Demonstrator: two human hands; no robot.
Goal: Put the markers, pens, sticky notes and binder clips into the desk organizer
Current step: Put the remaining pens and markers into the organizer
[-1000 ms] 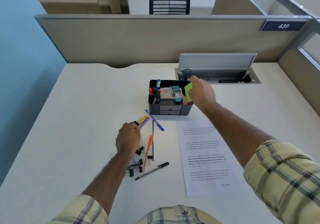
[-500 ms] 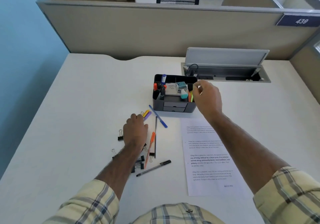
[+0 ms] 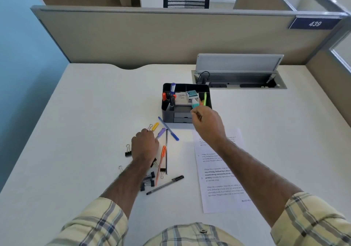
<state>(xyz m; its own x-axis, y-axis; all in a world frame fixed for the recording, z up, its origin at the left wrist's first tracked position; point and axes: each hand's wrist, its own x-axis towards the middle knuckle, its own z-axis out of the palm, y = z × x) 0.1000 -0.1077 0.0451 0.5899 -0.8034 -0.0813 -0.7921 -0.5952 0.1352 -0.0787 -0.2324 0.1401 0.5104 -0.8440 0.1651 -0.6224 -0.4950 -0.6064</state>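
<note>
The black desk organizer [image 3: 167,111] stands mid-desk with markers, a white box and a teal item inside. Green sticky notes [image 3: 205,98] stand upright in its right compartment. My right hand [image 3: 209,126] hovers at the organizer's front right corner, fingers curled and empty. My left hand [image 3: 145,145] lies palm down on the desk, fingertips on the end of a purple marker [image 3: 161,132], next to a yellow marker [image 3: 155,126]. A blue pen [image 3: 168,129], a thin dark pen [image 3: 166,150], an orange pen [image 3: 161,165], a black pen [image 3: 165,185] and binder clips [image 3: 128,151] lie around it.
A printed sheet of paper [image 3: 220,179] lies under my right forearm. An open cable hatch [image 3: 239,78] with a raised lid sits behind the organizer. A beige partition [image 3: 171,36] closes off the back and right of the desk.
The green sticky notes went from my right hand into the organizer's right compartment, and that hand pulled back toward me. My left hand slid forward from the binder clips to the purple marker.
</note>
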